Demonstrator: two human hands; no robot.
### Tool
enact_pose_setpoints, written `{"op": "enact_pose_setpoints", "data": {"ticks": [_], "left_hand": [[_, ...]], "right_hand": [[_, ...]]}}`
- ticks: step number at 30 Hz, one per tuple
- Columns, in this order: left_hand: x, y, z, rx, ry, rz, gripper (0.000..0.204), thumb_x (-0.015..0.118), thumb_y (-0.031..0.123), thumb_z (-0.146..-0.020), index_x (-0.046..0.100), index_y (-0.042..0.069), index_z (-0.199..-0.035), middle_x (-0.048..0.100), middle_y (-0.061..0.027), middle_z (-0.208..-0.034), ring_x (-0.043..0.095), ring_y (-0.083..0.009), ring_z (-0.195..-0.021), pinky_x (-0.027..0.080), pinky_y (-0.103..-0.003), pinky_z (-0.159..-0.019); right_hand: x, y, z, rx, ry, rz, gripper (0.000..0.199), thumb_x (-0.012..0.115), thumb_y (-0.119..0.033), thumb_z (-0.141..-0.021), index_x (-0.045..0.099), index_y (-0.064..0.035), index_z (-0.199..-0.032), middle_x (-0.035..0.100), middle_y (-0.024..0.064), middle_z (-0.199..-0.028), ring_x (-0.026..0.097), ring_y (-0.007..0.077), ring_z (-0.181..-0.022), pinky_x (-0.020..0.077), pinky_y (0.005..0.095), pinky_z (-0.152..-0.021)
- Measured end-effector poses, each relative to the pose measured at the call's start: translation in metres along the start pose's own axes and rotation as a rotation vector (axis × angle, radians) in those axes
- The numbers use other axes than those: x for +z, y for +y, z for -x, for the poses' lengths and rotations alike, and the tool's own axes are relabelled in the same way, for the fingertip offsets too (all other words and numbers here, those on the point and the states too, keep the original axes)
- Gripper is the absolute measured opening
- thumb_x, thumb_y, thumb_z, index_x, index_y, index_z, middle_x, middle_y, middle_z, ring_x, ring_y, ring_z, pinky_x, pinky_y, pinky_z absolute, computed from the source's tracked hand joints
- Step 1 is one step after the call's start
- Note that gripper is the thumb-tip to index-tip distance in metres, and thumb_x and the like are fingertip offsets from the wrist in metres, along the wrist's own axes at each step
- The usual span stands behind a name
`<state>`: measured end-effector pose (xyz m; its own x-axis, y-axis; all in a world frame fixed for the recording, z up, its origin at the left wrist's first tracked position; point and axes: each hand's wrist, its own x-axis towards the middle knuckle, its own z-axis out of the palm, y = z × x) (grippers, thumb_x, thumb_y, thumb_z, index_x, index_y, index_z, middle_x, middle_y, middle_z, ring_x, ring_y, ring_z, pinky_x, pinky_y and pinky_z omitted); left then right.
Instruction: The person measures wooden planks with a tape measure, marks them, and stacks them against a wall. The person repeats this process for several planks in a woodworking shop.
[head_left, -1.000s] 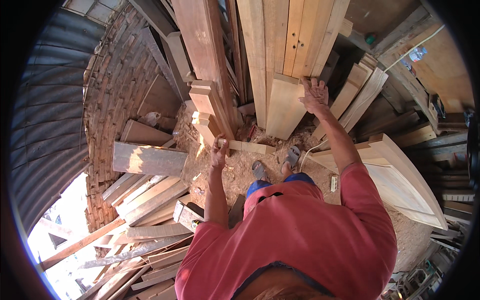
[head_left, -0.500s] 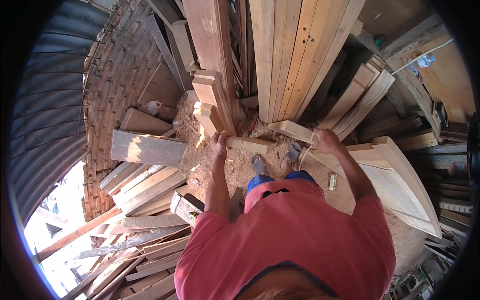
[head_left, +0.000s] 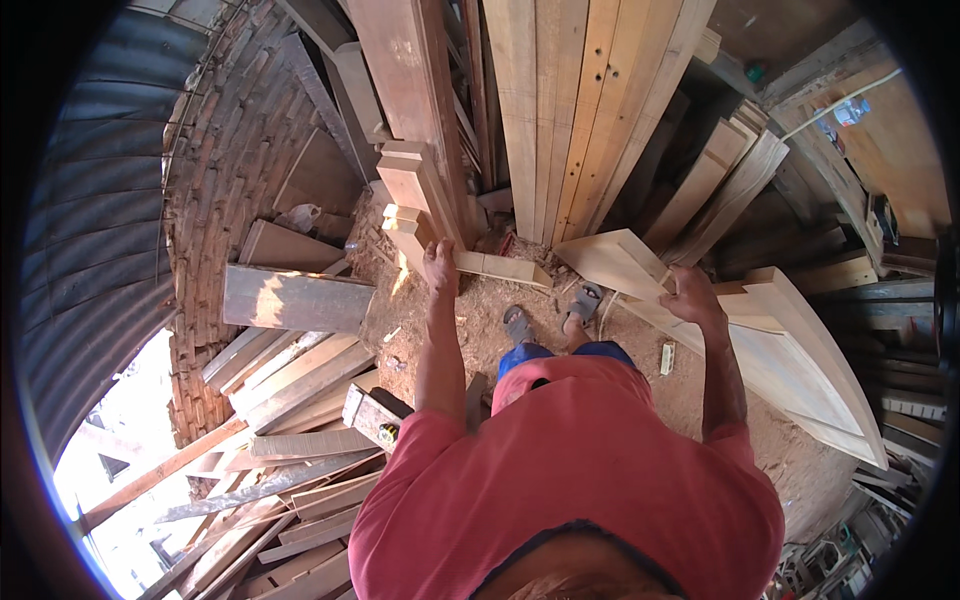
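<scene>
My left hand (head_left: 440,267) is at the left end of a pale wooden board (head_left: 503,268) lying across in front of my feet, its fingers curled at that end. Just beyond it lean short stacked wooden blocks (head_left: 405,222). My right hand (head_left: 692,296) is closed on the near right corner of another light wooden board (head_left: 618,257), which slants with its broad face showing. The far end of that board is close to the tall upright planks. Behind my right hand lies a large curved wooden panel (head_left: 800,350), partly under the right arm.
Tall planks (head_left: 545,110) lean ahead, with more boards (head_left: 735,175) at the right. Heaped offcuts (head_left: 300,470) fill the left beside a brick wall (head_left: 240,140). A tape measure (head_left: 388,432) lies near my left elbow. My sandalled feet (head_left: 518,325) stand on sawdust.
My right hand has moved right and nearer, and the board in it has turned to show more of its broad face. The left hand has shifted slightly away from me.
</scene>
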<state>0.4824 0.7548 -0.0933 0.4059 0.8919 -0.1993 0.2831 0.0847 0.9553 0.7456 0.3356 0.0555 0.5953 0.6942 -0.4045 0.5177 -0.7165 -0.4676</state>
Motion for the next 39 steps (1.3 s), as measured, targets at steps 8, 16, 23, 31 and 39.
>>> {"op": "enact_pose_setpoints", "data": {"ticks": [8,16,23,31,39], "left_hand": [[0.070,0.004,-0.088,-0.083,-0.099,-0.418,0.069,0.060,0.066,-0.095,0.071,-0.002,-0.102,0.069,-0.0195,-0.094,0.065,-0.0273,-0.093,0.050,-0.040,-0.082],[0.168,-0.028,-0.134,0.062,-0.350,-0.288,0.073,0.054,0.067,-0.097,0.059,0.008,-0.139,0.065,-0.0215,-0.131,0.061,-0.0399,-0.124,0.048,-0.048,-0.103],[0.188,-0.049,-0.031,-0.195,-0.704,-0.441,0.082,0.072,0.040,-0.094,0.033,0.008,-0.159,0.039,-0.0223,-0.161,0.039,-0.0402,-0.147,0.035,-0.044,-0.121],[0.208,0.029,0.108,0.218,-0.891,-0.357,0.107,0.093,0.031,-0.072,0.032,0.010,-0.158,0.055,-0.0252,-0.145,0.049,-0.0396,-0.140,0.041,-0.045,-0.117],[0.197,0.065,0.110,0.339,-0.952,-0.177,0.068,0.096,0.034,-0.069,0.056,0.008,-0.118,0.067,-0.0127,-0.103,0.067,-0.0303,-0.101,0.055,-0.042,-0.090]], "right_hand": [[0.039,0.051,0.042,0.267,-0.078,0.105,0.058,0.074,-0.017,-0.072,0.066,-0.0074,-0.128,0.072,0.0222,-0.106,0.067,0.0409,-0.107,0.0530,0.0503,-0.096],[0.035,0.053,0.055,0.283,-0.038,-0.032,0.057,0.075,-0.020,-0.072,0.065,-0.0054,-0.126,0.074,0.0217,-0.101,0.069,0.0422,-0.102,0.0539,0.0505,-0.093],[0.034,0.031,0.031,0.173,0.001,-0.144,0.055,0.073,-0.020,-0.076,0.062,-0.0049,-0.128,0.070,0.0264,-0.106,0.067,0.0438,-0.106,0.0522,0.0518,-0.093],[0.034,0.025,-0.018,-0.062,-0.046,0.035,0.045,0.075,-0.020,-0.073,0.064,0.0035,-0.111,0.069,0.0269,-0.093,0.067,0.0462,-0.094,0.0525,0.0539,-0.086],[-0.036,-0.021,-0.010,-0.152,-0.152,0.133,0.041,0.080,-0.022,-0.074,0.064,-0.0013,-0.106,0.068,0.0257,-0.088,0.067,0.0466,-0.091,0.0519,0.0536,-0.080]]}}
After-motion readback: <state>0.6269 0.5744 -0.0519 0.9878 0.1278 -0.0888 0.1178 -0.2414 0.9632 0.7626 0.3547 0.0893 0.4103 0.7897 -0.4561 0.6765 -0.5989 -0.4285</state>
